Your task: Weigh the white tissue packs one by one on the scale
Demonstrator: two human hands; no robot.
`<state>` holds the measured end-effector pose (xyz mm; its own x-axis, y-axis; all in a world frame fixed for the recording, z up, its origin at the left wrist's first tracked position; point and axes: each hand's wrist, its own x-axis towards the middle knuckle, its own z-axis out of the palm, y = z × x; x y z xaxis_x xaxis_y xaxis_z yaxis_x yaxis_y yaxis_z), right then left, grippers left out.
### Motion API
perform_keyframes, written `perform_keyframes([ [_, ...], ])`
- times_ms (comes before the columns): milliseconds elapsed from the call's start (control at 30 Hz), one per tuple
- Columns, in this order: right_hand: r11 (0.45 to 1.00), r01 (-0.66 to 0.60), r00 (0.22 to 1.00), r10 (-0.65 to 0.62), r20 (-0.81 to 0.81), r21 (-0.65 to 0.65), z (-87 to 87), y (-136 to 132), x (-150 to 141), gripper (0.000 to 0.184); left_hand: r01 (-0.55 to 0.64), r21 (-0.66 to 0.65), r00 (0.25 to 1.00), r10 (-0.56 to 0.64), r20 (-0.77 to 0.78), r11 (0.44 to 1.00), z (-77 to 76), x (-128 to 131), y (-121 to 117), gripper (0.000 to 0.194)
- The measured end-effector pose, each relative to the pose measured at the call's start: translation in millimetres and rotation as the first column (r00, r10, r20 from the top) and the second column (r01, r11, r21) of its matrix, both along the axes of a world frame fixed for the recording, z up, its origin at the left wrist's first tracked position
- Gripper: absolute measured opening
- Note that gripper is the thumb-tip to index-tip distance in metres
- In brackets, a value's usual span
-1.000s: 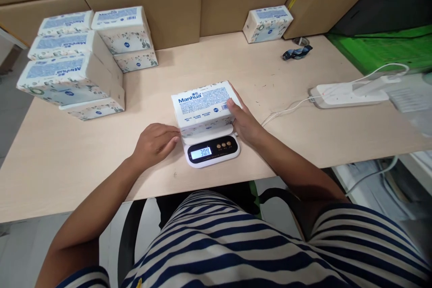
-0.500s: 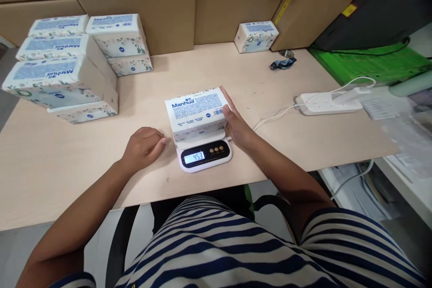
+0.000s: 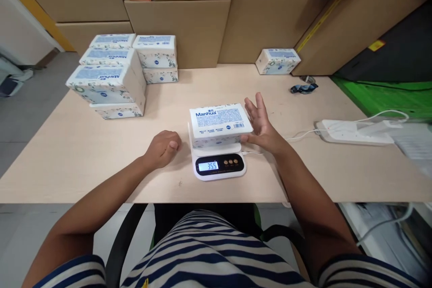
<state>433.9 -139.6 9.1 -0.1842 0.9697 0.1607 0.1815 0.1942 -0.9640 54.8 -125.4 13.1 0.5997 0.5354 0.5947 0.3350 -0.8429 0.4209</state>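
Note:
A white tissue pack (image 3: 220,121) printed "Manhua" lies on a small white digital scale (image 3: 221,175), whose lit display reads about 35.5. To the pack's right, my right hand (image 3: 262,128) is open with its fingers spread. Its thumb is by the pack's lower right corner; whether it touches cannot be made out. My left hand (image 3: 163,149) rests on the table left of the scale, its fingers curled into a loose fist with nothing seen in it.
Several stacked tissue packs (image 3: 111,83) stand at the back left of the table (image 3: 162,184). Another pack (image 3: 278,61) sits at the back right, near a dark patterned band (image 3: 303,88). A power strip (image 3: 354,132) with cables lies right. Cardboard boxes (image 3: 189,31) line the back.
My right hand has let go of the tissue pack and spread its fingers beside it. The reading fell from about 45.3 to 35.5. The camera view has shifted; my left hand remains curled.

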Motion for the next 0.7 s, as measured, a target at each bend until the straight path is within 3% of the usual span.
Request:
perform_keyframes([
  [100,1.000,-0.011,0.999,0.011,0.051,0.010,-2.7,2,2,0.163,-0.015,-0.020,1.000,0.015,-0.004,1.000,-1.8,1,0,0.073],
  [200,0.998,-0.050,0.994,0.046,0.103,0.028,-5.4,0,3,0.158,-0.044,-0.121,0.999,0.040,-0.032,0.992,-3.8,6,-1,0.080],
  [433,0.992,-0.125,0.981,0.123,0.149,-0.001,-4.3,6,-8,0.157,0.044,-0.336,0.997,-0.063,-0.046,0.941,-16.0,16,2,0.090],
  [500,0.983,-0.180,0.966,0.182,0.185,-0.023,7.5,19,-19,0.160,0.047,-0.499,0.999,-0.033,0.038,0.865,-22.4,16,6,0.089],
  [567,0.979,-0.203,0.957,0.196,0.216,0.014,22.6,44,-33,0.161,0.014,-0.652,0.986,0.099,0.135,0.758,-27.3,15,12,0.088],
  [633,0.982,-0.145,0.969,0.116,0.219,0.122,35.8,78,-49,0.157,0.008,-0.757,0.924,0.284,0.255,0.654,-29.7,16,19,0.086],
  [700,0.968,-0.045,0.977,-0.009,0.213,0.246,42.3,118,-69,0.150,0.062,-0.809,0.818,0.434,0.376,0.585,-30.3,17,24,0.084],
])
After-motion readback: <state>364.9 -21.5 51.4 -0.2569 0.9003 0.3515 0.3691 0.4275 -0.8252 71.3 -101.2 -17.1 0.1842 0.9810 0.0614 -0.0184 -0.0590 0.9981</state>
